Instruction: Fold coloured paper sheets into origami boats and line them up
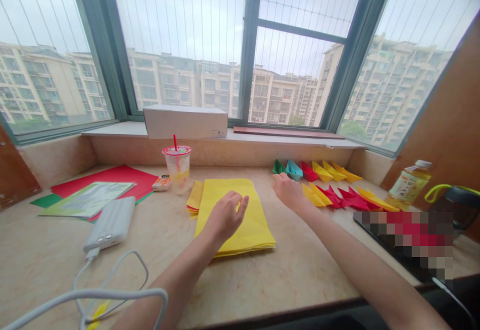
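Note:
My left hand (227,215) hovers over or rests on a stack of yellow paper sheets (249,220); its thumb stands apart from loosely bent fingers and it holds nothing visible. Further right, my right hand (288,190) is at the left end of the folded paper boats, with its fingers curled together; whatever may be in them is hidden. Just behind it are a green paper boat (278,166) and a teal paper boat (294,169). A red paper boat (309,171) and yellow ones (321,171) continue that row. Beside my right wrist lies a yellow folded paper (317,196).
Smaller folded sheets (195,197) poke out left of the stack. A plastic cup with a straw (178,167), red paper (112,175) and a white power bank (110,222) with a cable stand left. At right are a bottle (410,182) and a partly blurred dark device (390,240).

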`<state>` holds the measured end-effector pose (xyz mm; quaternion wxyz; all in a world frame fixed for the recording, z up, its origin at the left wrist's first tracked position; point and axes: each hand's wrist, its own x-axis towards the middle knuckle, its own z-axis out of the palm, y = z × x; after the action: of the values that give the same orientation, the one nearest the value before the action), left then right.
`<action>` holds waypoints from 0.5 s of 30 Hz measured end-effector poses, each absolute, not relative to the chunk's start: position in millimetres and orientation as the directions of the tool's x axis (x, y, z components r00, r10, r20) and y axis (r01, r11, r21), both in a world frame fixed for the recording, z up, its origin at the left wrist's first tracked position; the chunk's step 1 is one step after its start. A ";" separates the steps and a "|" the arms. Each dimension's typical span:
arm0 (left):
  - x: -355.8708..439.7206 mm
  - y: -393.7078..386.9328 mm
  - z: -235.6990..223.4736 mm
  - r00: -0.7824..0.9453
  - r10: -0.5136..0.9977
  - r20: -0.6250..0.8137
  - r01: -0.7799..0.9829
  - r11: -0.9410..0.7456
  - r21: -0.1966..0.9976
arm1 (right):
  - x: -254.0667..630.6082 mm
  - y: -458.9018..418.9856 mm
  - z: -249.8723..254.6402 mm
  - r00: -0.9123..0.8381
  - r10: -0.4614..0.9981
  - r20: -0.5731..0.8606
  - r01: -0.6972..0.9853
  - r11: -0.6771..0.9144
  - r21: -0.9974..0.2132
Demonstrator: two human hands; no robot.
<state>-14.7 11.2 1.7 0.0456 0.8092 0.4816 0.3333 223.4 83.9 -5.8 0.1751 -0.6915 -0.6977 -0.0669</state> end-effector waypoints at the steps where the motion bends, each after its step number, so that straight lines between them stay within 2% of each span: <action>1: -17.4 13.0 1.3 0.303 0.820 0.486 0.779 -0.507 0.369 | 219.3 74.5 -7.2 -0.027 0.943 0.331 0.982 0.086 -0.167; 4: -30.1 21.0 -1.4 0.256 0.864 0.434 0.891 -0.385 0.242 | 209.5 50.9 -15.7 -0.105 0.939 0.328 0.948 0.194 -0.252; 6: -41.4 27.3 -4.1 0.151 0.907 0.393 0.965 -0.221 0.142 | 205.9 41.7 -22.4 -0.129 0.939 0.317 0.913 0.238 -0.331; 10: -62.6 36.7 -8.7 -0.024 0.942 0.335 0.991 -0.021 0.130 | 203.4 36.8 -31.7 -0.171 0.944 0.281 0.815 0.296 -0.499; 15: -68.6 38.1 -6.4 -0.087 0.960 0.265 0.990 0.053 0.134 | 202.1 38.7 -35.2 -0.174 0.948 0.265 0.672 0.311 -0.672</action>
<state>-68.6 38.1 -6.4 -0.0519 0.6735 0.7238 0.1408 202.1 38.7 -35.2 0.3339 -0.5492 -0.7376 0.2069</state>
